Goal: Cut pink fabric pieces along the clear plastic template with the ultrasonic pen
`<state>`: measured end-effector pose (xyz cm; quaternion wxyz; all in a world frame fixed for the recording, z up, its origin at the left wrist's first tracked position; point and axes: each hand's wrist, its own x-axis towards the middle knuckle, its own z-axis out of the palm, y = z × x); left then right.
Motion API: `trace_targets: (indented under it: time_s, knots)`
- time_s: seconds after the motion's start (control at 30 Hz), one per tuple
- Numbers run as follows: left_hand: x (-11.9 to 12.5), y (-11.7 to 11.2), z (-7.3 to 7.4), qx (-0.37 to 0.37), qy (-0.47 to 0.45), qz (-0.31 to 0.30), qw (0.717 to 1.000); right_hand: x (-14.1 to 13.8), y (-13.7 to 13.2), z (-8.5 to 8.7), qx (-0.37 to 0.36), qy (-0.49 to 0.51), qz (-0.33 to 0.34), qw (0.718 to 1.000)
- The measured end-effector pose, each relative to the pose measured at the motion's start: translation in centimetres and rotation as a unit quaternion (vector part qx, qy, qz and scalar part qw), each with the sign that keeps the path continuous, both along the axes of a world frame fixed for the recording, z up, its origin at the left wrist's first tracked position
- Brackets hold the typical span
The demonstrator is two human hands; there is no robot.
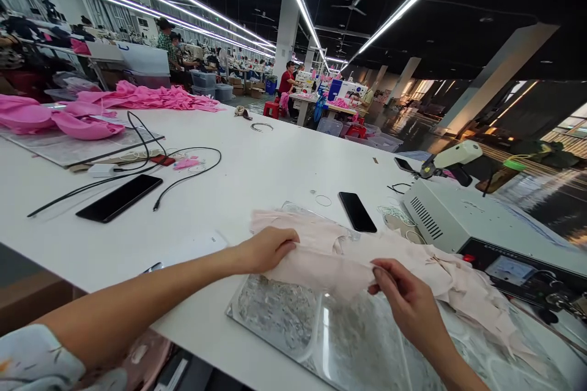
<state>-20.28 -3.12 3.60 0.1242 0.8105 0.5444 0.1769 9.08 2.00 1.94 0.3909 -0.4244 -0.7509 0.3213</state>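
Pale-pink fabric strip, probably light, limp and best held by opposite ends: left hand pinches its nine-o'clock end, right hand its three-o'clock end

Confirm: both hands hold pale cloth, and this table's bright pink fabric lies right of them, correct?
No: the left hand and right hand do hold pale cloth, but the head view shows the bright pink fabric on the table, left of them.

A white surface carries a mottled grey board near its front edge, a black phone just beyond, and a boxy machine at the right. Toward the left lie a larger dark device, a black cable and a heap of pink fabric.
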Motion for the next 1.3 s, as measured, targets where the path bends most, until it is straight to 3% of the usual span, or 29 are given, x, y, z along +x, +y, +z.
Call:
trace_targets:
  time_s: [0.1,0.2,0.33,0.43,0.53,0.6,0.7,0.83,1.0,1.13,1.3]
  knots:
    - [-1.0,3.2,1.0,-0.034,0.012,0.057,0.998,-2.5,3.8,0.9,-0.019,0.004,0.006,1.000]
    - [-2.2,6.1,0.9,-0.069,0.041,0.098,0.992,-4.4,6.8,0.6,-0.022,-0.005,-0.009,1.000]
    - [-1.5,7.6,0.5,-0.074,0.064,0.098,0.990,-2.9,7.5,0.0,-0.010,-0.008,-0.056,0.998]
    - [1.8,7.3,0.9,-0.055,0.060,0.037,0.996,1.1,5.7,-0.3,-0.027,-0.006,-0.100,0.995]
    - [7.1,7.2,0.7,-0.042,0.057,-0.047,0.996,5.6,3.2,-1.3,-0.059,-0.012,-0.134,0.989]
    - [10.8,7.6,-0.2,-0.035,0.056,-0.093,0.993,8.0,1.6,-2.6,-0.101,-0.007,-0.175,0.979]
    - [14.9,9.0,-2.1,-0.030,0.062,-0.122,0.990,10.1,-0.6,-4.5,-0.105,-0.001,-0.176,0.979]
    - [16.4,11.0,-3.7,-0.037,0.064,-0.132,0.989,10.6,-2.6,-6.0,0.007,0.015,-0.151,0.988]
    - [14.7,12.4,-3.1,-0.033,0.039,-0.141,0.989,10.0,-2.5,-6.4,0.075,0.009,-0.156,0.985]
    - [14.2,11.8,-2.2,-0.003,-0.004,-0.157,0.988,9.1,-0.3,-5.4,0.148,-0.039,-0.165,0.974]
    - [14.5,10.0,-0.4,0.001,-0.049,-0.197,0.979,6.6,4.2,-4.0,0.255,-0.134,-0.121,0.950]
